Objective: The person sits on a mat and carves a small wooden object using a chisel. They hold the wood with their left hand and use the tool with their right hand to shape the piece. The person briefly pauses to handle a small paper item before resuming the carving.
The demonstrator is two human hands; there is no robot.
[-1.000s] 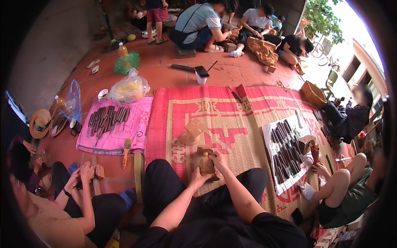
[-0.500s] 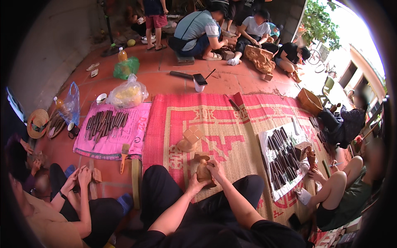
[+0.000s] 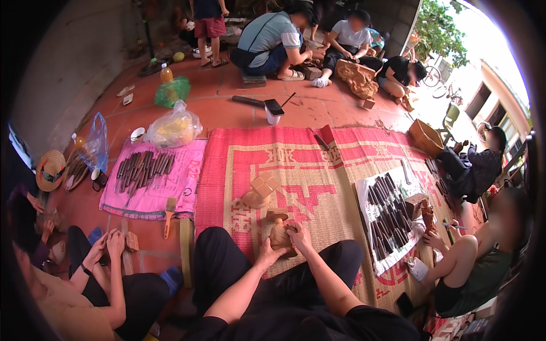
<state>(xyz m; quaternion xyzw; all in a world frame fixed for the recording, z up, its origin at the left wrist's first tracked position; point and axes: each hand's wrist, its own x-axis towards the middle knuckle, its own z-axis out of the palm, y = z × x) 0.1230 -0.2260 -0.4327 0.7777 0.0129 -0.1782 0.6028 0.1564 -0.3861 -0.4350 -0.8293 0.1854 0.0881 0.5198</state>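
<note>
What catches my eye is the woven mat (image 3: 335, 196), straw-tan and red, with angular fretwork running through it. The wooden carving (image 3: 278, 236) there is a warm light brown, the trousers (image 3: 220, 258) around it black. Over on the left I see a bright pink sheet (image 3: 182, 199), an orange-handled brush (image 3: 167, 227) and a green bag (image 3: 173, 91), all against brick-red floor tiles (image 3: 210, 105).

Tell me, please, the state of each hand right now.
Left hand: closed, holding the brown carving at its near side.
Right hand: touching the carving's right side; whether gripping cannot be told.
</note>
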